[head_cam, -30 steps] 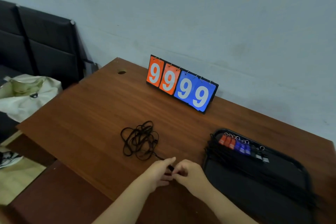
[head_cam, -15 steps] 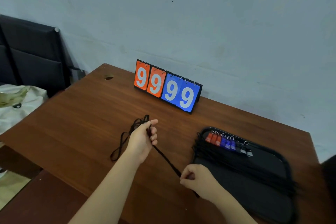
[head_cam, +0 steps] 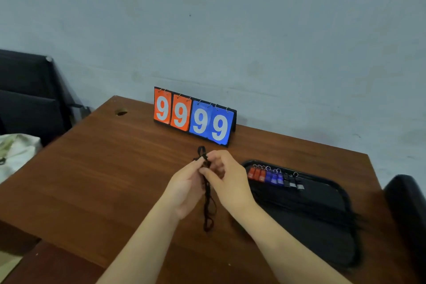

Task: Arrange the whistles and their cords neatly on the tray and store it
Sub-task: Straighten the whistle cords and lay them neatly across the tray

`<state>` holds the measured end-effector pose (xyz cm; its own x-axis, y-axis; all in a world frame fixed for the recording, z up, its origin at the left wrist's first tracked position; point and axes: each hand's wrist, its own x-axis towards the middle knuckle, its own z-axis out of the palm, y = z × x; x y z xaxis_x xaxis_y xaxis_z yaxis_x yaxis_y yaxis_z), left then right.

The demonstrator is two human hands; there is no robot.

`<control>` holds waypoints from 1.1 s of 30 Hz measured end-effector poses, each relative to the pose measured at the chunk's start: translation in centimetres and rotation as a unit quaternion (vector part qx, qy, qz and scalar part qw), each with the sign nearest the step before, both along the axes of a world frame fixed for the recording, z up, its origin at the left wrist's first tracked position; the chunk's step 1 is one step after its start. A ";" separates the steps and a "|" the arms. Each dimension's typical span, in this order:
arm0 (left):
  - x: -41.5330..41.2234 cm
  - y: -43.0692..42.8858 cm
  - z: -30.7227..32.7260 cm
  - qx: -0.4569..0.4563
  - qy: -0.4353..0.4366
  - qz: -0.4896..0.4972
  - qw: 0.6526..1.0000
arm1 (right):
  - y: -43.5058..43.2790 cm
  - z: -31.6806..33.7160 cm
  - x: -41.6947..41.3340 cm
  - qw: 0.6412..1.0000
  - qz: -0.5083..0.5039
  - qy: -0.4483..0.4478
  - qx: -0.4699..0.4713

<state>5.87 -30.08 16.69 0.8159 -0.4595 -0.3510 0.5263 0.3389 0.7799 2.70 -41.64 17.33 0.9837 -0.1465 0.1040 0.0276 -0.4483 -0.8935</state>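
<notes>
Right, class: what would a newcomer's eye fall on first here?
The orange-and-blue scoreboard reading 9999, far back on the table. Next, the left hand and right hand pinching a bunched black cord above mid-table. Red, blue and black whistles line the black tray on the right.

A loose cord, thin and black and bunched into a long skein, is held upright above the middle of the surface. The left hand and the right hand pinch it near its top, and its loops dangle below. The black tray lies by the surface's right edge. Across its far end runs a row of whistles, red, then blue, then dark, each with a metal ring. Their black cords run along the tray.
</notes>
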 end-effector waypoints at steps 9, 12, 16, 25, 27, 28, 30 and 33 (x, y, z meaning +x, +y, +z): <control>-0.3 -1.4 0.6 -0.041 0.036 0.090 0.994 | -1.5 0.3 0.2 1.000 -0.020 -0.013 0.013; 0.2 -1.1 0.8 -0.082 0.061 0.164 0.981 | -2.1 0.6 -0.2 0.998 -0.045 -0.005 0.032; 1.3 -0.2 1.1 -0.091 0.059 0.221 0.969 | -3.3 1.3 -0.4 0.991 -0.075 0.019 0.108; 3.6 2.6 0.8 -0.079 0.079 0.270 0.956 | -7.0 3.2 1.0 0.951 -0.189 -0.026 0.242; 4.6 4.1 0.1 -0.078 0.103 0.289 0.949 | -9.1 4.5 1.7 0.935 -0.220 -0.040 0.276; 5.0 4.7 -0.2 -0.073 0.112 0.299 0.945 | -10.1 5.1 2.0 0.929 -0.231 -0.055 0.285; 5.8 6.1 -1.1 -0.061 0.121 0.315 0.939 | -11.8 6.1 2.6 0.916 -0.244 -0.093 0.305; 6.7 8.1 -3.6 -0.033 0.139 0.336 0.931 | -13.8 7.1 3.0 0.900 -0.259 -0.143 0.321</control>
<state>12.61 -21.99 13.10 0.8083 0.0944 -0.5811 0.3567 0.7067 0.6110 5.67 -55.46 24.44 0.7123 -0.6982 0.0714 0.2327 0.1390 -0.9626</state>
